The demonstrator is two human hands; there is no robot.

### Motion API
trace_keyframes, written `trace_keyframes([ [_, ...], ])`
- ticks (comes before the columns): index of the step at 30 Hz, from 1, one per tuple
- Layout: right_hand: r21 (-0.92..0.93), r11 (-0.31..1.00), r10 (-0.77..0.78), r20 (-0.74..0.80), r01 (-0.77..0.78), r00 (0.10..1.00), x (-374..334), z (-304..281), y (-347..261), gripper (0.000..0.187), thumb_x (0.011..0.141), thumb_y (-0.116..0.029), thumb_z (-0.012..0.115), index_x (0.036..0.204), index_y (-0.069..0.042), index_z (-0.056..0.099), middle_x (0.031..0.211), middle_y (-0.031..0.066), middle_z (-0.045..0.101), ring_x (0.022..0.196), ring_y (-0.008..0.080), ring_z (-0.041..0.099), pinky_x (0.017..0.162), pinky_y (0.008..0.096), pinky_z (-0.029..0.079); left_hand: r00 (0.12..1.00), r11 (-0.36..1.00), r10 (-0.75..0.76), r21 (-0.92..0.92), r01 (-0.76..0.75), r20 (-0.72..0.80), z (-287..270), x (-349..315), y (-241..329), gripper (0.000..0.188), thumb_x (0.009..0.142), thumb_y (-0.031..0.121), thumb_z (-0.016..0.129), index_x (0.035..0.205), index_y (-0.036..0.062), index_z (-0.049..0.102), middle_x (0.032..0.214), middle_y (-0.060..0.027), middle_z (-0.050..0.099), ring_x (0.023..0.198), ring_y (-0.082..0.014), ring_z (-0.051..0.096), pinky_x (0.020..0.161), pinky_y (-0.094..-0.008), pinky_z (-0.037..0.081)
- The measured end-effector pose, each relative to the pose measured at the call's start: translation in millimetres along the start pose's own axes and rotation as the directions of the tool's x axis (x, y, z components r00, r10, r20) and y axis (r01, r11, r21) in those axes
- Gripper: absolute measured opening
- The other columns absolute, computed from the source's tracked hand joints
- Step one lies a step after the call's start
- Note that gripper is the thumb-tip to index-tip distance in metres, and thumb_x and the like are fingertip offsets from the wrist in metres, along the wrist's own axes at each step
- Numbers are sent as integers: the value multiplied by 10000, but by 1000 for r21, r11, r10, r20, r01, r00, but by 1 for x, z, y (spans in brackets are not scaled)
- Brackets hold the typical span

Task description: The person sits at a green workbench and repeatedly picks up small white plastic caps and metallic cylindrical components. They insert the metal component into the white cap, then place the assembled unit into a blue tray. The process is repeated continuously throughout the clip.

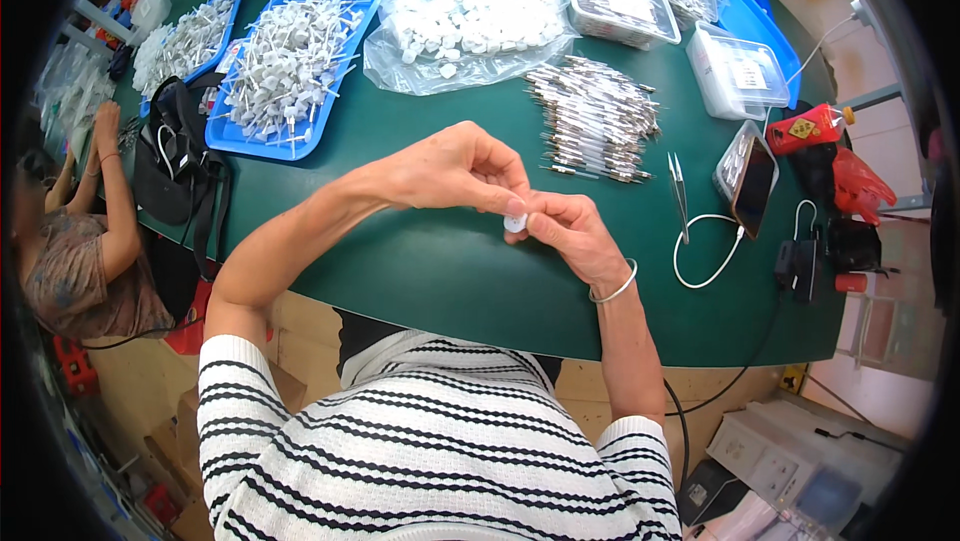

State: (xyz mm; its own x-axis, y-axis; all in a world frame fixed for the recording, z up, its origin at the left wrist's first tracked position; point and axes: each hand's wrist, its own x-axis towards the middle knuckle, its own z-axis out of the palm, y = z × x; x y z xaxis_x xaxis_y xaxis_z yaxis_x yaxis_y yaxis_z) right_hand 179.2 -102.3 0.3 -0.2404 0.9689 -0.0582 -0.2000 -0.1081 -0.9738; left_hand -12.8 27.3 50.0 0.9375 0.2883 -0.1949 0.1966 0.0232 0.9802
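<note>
Over the near part of the green table (430,271), my two hands meet in front of me. A small round white plastic piece (515,224) sits between their fingertips. My left hand (450,169) reaches in from the left with wrist bent, its thumb and fingers pinched at the top of the piece. From the other side, my right hand (573,231), with a bracelet at the wrist, is closed with its thumb against the same piece. Fingers cover part of it, so I cannot tell if anything is fitted into it.
Beyond my hands lie a row of thin metal-ended rods (595,121) and a clear bag of white caps (470,31). Blue trays (215,136) hold white-headed stems. Tweezers (679,199), a cabled phone (755,186) and plastic boxes (735,76) stand right. Another person's arm (120,201) is left.
</note>
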Motion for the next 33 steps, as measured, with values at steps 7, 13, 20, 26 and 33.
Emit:
trace_keyframes([
  [7,-820,572,-443,-312,-3,841,-5,-27,-4,69,808,-9,654,871,-13,682,893,82,644,846,225,586,743,305,459,729,897,348,436,-76,-589,-69,-63,14,68,859,72,647,826,13,644,786,-18,657,732,-70,598,697,-211,467],
  [13,-972,236,-540,-153,-26,827,12,-21,0,94,764,-36,692,846,-31,646,802,86,559,779,274,529,681,379,447,324,447,681,723,526,-657,-161,-103,-5,86,832,90,661,858,11,637,785,-50,642,692,-149,588,663,-268,468],
  [20,-990,142,-530,-83,-8,844,14,-16,-2,123,777,-15,669,881,-22,604,815,102,549,781,292,519,679,375,441,352,287,839,887,362,-415,-132,-71,-24,128,786,51,695,911,56,673,884,-95,656,818,-278,605,723,-344,494],
  [26,-551,831,-367,-440,76,819,8,5,-21,53,881,-52,616,917,-20,594,818,58,613,781,171,596,700,274,449,643,307,700,944,122,-311,-82,14,-55,108,780,71,687,879,38,659,809,-94,615,807,-270,578,725,-370,486],
  [33,126,973,-121,-442,195,889,2,-2,-17,182,888,-39,624,1065,0,613,920,46,640,826,107,608,741,233,467,696,298,611,924,241,-378,-85,35,-67,96,796,100,671,849,31,631,834,-102,603,845,-279,575,743,-382,480],
])
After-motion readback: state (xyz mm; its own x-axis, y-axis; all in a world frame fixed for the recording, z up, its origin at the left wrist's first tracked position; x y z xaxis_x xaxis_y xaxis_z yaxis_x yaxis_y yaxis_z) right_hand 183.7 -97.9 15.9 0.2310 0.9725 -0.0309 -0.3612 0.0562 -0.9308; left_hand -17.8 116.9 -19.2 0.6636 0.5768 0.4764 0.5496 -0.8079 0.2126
